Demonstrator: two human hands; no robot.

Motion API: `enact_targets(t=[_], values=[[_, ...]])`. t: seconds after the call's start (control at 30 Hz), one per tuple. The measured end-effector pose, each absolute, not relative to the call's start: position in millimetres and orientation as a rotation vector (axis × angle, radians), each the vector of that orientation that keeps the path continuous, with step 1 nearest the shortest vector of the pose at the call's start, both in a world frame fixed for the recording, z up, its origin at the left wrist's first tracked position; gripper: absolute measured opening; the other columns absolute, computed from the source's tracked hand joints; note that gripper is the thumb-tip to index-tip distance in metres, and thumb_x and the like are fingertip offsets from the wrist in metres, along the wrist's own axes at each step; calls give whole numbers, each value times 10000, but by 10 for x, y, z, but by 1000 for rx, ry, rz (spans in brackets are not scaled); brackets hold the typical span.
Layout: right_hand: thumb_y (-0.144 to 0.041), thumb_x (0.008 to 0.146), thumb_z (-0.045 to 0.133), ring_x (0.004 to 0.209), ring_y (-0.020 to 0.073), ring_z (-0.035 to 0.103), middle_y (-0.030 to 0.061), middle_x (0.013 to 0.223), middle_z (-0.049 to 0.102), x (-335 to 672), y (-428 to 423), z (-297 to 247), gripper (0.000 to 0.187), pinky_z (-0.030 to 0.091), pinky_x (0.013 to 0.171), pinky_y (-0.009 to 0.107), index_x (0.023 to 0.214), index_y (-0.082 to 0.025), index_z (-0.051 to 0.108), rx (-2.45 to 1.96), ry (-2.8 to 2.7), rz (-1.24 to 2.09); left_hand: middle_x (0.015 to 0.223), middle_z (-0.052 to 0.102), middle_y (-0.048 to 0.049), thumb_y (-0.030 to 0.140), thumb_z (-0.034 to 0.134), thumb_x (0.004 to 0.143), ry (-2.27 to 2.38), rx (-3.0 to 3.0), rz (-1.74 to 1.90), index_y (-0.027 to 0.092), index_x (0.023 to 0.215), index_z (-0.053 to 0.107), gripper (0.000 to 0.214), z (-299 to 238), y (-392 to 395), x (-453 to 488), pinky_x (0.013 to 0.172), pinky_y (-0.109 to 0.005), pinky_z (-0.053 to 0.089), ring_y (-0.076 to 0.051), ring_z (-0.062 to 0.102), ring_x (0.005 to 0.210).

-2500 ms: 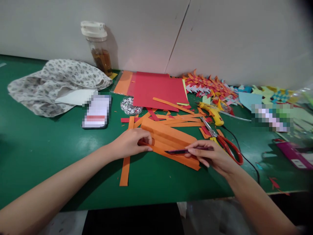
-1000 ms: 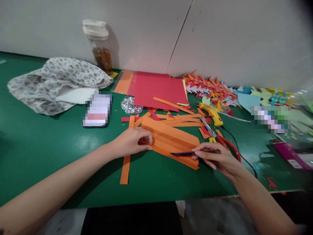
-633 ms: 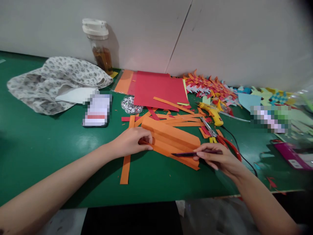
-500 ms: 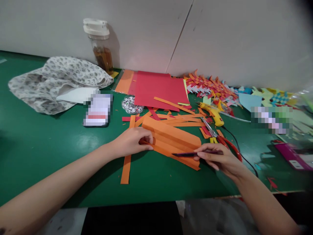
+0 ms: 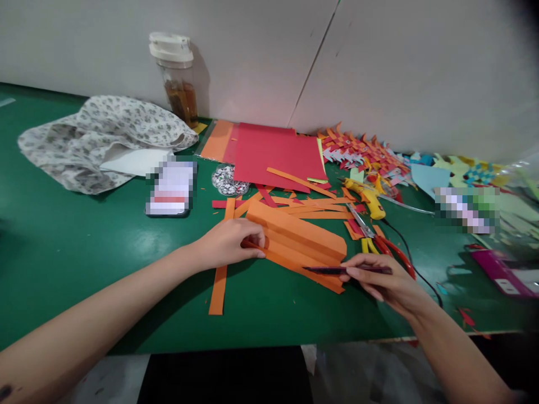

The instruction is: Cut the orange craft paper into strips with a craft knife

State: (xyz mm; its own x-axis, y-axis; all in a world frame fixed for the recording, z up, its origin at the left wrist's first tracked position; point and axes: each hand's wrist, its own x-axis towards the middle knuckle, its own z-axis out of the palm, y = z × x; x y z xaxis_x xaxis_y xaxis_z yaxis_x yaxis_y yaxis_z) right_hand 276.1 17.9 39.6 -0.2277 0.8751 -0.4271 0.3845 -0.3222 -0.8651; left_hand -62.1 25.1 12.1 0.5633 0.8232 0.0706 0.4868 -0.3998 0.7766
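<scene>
My left hand (image 5: 236, 242) pinches the left end of a creased sheet of orange paper (image 5: 301, 233), its fingers curled over the near fold. In my right hand (image 5: 381, 278) is a slim, dark, pointed pen-like tool (image 5: 326, 270), lying low across the paper's near right edge. Whether its tip touches the paper I cannot tell. A long orange paper strip (image 5: 218, 292) runs under the left hand and toward the table's front edge. Beyond the sheet lie several more orange and red strips (image 5: 320, 212).
Right of the sheet are scissors (image 5: 385, 247) and a yellow glue gun (image 5: 368, 202) with its cord. Red paper (image 5: 278, 154), a pack of googly eyes (image 5: 229, 179) and woven paper pieces (image 5: 362, 148) lie behind. Left stand a phone (image 5: 172, 188), patterned cloth (image 5: 92, 140) and bottle (image 5: 177, 84).
My right hand has slid slightly to the right with the pen-like tool, away from the paper's right end. My left hand keeps its grip on the sheet.
</scene>
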Motion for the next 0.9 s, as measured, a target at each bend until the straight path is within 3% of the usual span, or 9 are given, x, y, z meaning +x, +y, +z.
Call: enact_targets(t=[0.13, 0.27, 0.47, 0.9], values=[[-481, 623, 822, 362, 89, 480, 66, 561, 693, 2757, 166, 399, 358, 364, 368, 229, 757, -157, 748, -1619, -1515, 1551, 775, 661, 8, 229, 691, 813, 1047, 2071, 585, 175, 784, 611, 100, 124, 246, -621, 610, -204, 430, -122, 610, 728], [-476, 634, 816, 351, 89, 461, 55, 520, 669, 2777, 155, 391, 351, 348, 364, 232, 764, -157, 749, -1632, -1518, 1536, 772, 661, 8, 238, 695, 811, 1051, 2072, 587, 176, 783, 607, 110, 135, 245, -618, 604, -205, 425, -123, 607, 721], [-480, 647, 809, 314, 39, 386, 113, 675, 739, 2834, 134, 372, 375, 283, 349, 225, 791, -138, 749, -1648, -1495, 1567, 784, 660, 6, 249, 692, 813, 1051, 2073, 590, 175, 782, 604, 119, 122, 251, -624, 604, -209, 424, -121, 602, 716], [-461, 659, 807, 317, 38, 377, 119, 693, 745, 2871, 119, 349, 344, 269, 340, 223, 794, -149, 753, -1627, -1500, 1559, 796, 662, 0, 276, 676, 812, 1037, 2068, 607, 176, 788, 607, 125, 99, 256, -628, 602, -212, 435, -118, 609, 712]])
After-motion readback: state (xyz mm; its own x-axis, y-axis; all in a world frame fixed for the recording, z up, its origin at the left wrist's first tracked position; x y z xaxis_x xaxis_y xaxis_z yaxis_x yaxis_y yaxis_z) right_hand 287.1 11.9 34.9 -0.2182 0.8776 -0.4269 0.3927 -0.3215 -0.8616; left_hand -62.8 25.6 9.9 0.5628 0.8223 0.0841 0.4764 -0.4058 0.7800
